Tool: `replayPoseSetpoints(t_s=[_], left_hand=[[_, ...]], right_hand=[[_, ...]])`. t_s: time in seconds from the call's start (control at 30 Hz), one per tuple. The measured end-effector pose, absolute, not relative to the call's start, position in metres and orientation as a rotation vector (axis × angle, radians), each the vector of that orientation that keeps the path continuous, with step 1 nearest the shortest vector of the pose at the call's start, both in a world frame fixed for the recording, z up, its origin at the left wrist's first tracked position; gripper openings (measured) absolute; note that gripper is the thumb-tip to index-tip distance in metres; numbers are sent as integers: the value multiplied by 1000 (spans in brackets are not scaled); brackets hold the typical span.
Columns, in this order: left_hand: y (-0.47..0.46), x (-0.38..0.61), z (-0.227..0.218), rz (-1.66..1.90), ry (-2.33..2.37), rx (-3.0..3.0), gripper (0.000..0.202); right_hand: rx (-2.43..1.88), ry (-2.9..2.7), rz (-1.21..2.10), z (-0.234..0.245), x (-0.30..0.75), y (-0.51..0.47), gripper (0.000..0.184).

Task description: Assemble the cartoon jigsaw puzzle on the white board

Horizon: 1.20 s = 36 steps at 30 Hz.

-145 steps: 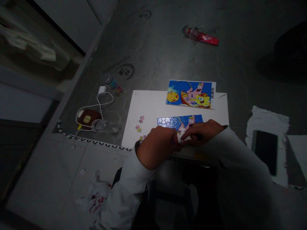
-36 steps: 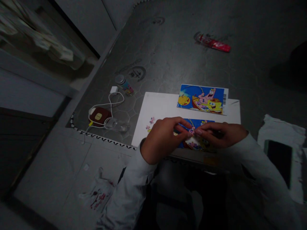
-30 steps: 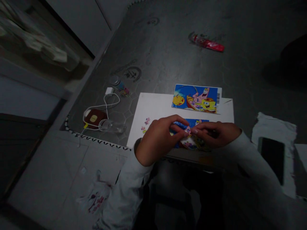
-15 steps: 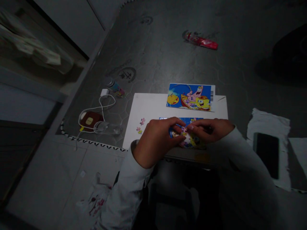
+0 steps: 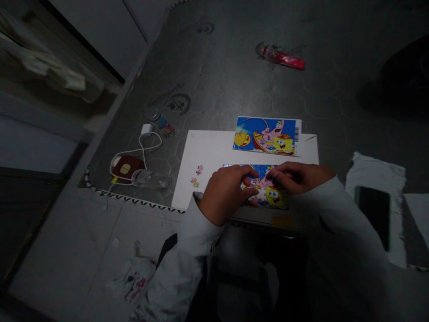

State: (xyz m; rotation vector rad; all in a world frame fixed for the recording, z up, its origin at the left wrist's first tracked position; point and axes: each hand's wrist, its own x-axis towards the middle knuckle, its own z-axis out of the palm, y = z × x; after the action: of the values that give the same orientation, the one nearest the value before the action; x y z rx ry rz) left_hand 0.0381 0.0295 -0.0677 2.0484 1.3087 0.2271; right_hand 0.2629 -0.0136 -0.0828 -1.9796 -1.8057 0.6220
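Observation:
A jigsaw puzzle (image 5: 276, 197) with a blue cartoon picture lies at the near edge of a white board, partly covered by my hands. From its left side my left hand (image 5: 228, 190) reaches over it, thumb and forefinger apart and resting on the pieces. My right hand (image 5: 300, 176) is at the puzzle's upper right, thumb and forefinger pinched together; whatever is between them is too small to make out. Loose puzzle pieces (image 5: 199, 169) lie on the board left of my left hand. Beyond the puzzle lies a picture card (image 5: 264, 136) with a similar cartoon.
The white board (image 5: 208, 145) rests on a grey-covered table. Leftward are a clear bottle (image 5: 152, 179), a brown box (image 5: 124, 169) with a white cable and a patterned tube (image 5: 164, 124). A red package (image 5: 284, 58) lies far back; a phone (image 5: 372, 217) rests on white cloth at right.
My right hand has moved slightly right and away from my left hand, uncovering more of the puzzle's middle. My left hand has shifted a little to the right.

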Motion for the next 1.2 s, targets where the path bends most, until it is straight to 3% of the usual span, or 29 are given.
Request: replayPoseSetpoints(t_s=[0.43, 0.77, 0.87, 1.03, 1.2], left_hand=[[28, 36, -68, 255, 1296, 2070, 37], [26, 42, -70, 234, 1317, 2109, 20], [26, 42, -68, 206, 1325, 2120, 24], [28, 36, -66, 203, 1318, 2123, 40], [30, 37, -65, 159, 1306, 2109, 24]], right_hand=[[-2016, -1804, 673, -82, 265, -12, 28], [-2021, -1802, 678, -83, 266, -11, 29], [-2034, -1800, 672, -81, 265, -12, 29], [-2030, -1814, 663, -78, 265, -13, 21], [-1958, -1964, 758, -88, 271, -7, 9]])
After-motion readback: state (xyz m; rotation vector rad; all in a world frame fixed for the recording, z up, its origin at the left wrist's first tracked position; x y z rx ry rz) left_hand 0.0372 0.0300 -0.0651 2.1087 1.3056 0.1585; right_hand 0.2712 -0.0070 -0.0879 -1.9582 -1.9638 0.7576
